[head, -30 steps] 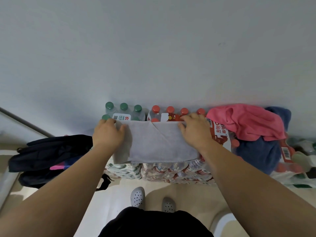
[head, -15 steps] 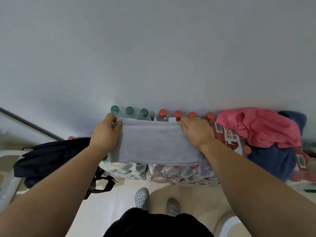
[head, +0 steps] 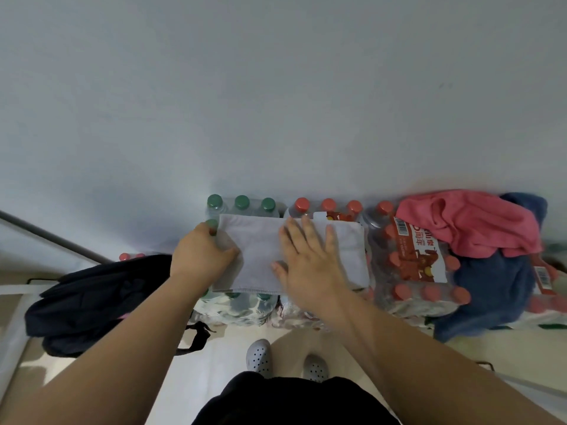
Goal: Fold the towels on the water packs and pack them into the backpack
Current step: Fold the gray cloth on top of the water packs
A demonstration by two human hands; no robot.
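well, at the bottom centre of the frame your pale perforated shoes [head: 259,358] stand on the light floor [head: 214,360], just in front of the water packs [head: 411,271]. above them, mid-frame, the folded grey towel [head: 257,253] lies flat across the tops of the packs, covering green-capped bottles on its left part and red-capped ones on its right. your left hand [head: 201,256] holds the towel's left edge, thumb on top and the other fingers curled at the edge beside a green cap [head: 211,223]. your right hand [head: 310,265] lies palm down on the towel's middle, fingers straight and spread, gripping nothing. at middle left the dark backpack [head: 101,296] slumps just beside the packs. at middle right a blue towel [head: 491,286] drapes over the red-capped packs, with a bunched pink towel [head: 469,222] lying on it farther back. beyond, a row of caps stands against the plain pale wall [head: 276,87].
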